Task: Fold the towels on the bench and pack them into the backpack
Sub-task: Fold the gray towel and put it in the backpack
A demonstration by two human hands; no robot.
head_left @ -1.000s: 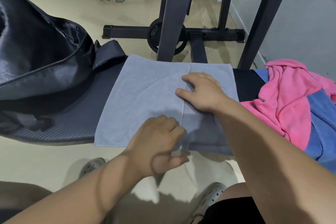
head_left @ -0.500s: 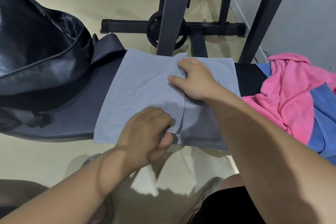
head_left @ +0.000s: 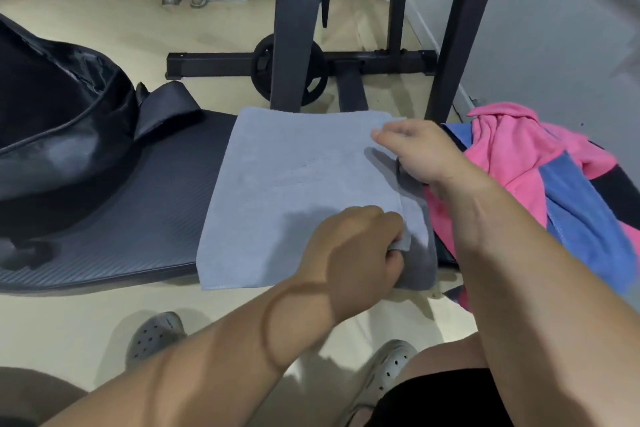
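Where the padded bench is seen from the head camera, one grey towel is laid flat across its middle, the far edge reaching the bench's far edge and the near edge hanging just over the near edge. Three towels are counted in all. The grey one is folded over on itself, while one pink towel and one blue towel are heaped together, unfolded, at the right end of the bench.

The left hand is set at the grey towel's near right corner, fingers curled and clamped on a bunch of the cloth. The right hand is placed at the towel's far right corner. Its fingers are bent together and appear to be pinched on the upper layer's edge, though the grip is partly hidden.

One black backpack is lying on the left end of the bench, well apart from the grey towel. One weight plate is seen on the floor beyond the bench, and two grey clogs below its near edge.
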